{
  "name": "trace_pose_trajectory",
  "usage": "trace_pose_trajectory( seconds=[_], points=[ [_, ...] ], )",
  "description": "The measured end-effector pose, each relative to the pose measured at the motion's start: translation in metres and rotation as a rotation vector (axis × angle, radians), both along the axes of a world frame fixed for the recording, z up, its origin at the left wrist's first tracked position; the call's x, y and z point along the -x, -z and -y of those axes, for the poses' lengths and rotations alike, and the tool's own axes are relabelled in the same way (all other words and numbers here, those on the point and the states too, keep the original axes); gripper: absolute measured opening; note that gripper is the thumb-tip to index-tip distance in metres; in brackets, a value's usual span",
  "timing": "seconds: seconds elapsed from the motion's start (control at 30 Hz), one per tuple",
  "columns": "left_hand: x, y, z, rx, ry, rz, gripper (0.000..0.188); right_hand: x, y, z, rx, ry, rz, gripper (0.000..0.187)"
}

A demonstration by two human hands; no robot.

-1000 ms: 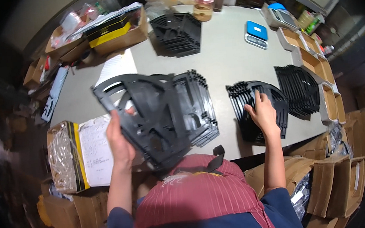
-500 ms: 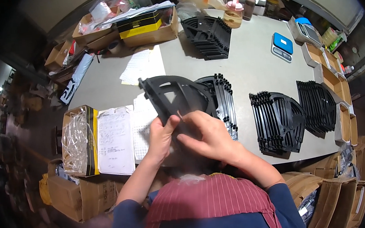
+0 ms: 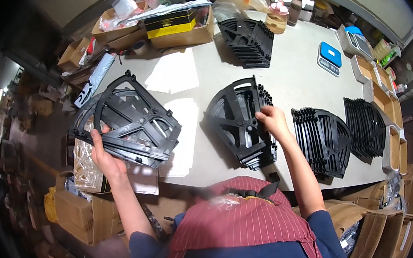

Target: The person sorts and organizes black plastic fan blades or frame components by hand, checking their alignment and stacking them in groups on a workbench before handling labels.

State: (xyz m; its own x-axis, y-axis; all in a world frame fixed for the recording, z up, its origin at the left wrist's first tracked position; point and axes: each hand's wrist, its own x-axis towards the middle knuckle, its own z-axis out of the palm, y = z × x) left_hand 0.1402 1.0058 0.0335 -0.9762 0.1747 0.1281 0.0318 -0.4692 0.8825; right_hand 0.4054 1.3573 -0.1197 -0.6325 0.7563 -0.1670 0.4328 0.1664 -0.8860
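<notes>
On the left, my left hand (image 3: 106, 154) is closed round the edge of what look like two overlapping black fan-shaped plastic frames (image 3: 138, 123), held tilted above the papers and a box of clear plastic pieces. Its thumb and part of the fingers show; the rest is behind the frames. At the middle of the table, my right hand (image 3: 272, 120) pinches the right side of another black fan-shaped frame (image 3: 235, 118). This one lies over or against a stack of like frames (image 3: 265, 95); whether it is lifted off them I cannot tell.
More stacked black frames stand at the right (image 3: 323, 142), far right (image 3: 366, 126) and back (image 3: 247, 41). A blue-topped scale (image 3: 329, 58) sits at the back right, by small cardboard trays (image 3: 380, 100). White papers (image 3: 173, 72) and a carton (image 3: 184, 38) lie at the back left.
My hands, together on a frame before, are now apart. The left has carried frames to the left; the right has moved right and pinches a frame at the middle stack.
</notes>
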Motion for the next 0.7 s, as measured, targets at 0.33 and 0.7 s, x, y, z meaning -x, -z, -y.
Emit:
trace_pose_trajectory(
  seconds=[0.33,0.7],
  points=[
    [-0.025,0.013,-0.016,0.130,0.112,0.135,0.051,-0.001,-0.022,0.027,-0.911,-0.163,0.427,0.023],
    [-0.066,0.042,-0.068,0.165,0.449,0.239,0.045,0.025,-0.109,0.110,-0.664,-0.346,-0.454,0.024]
  ],
)
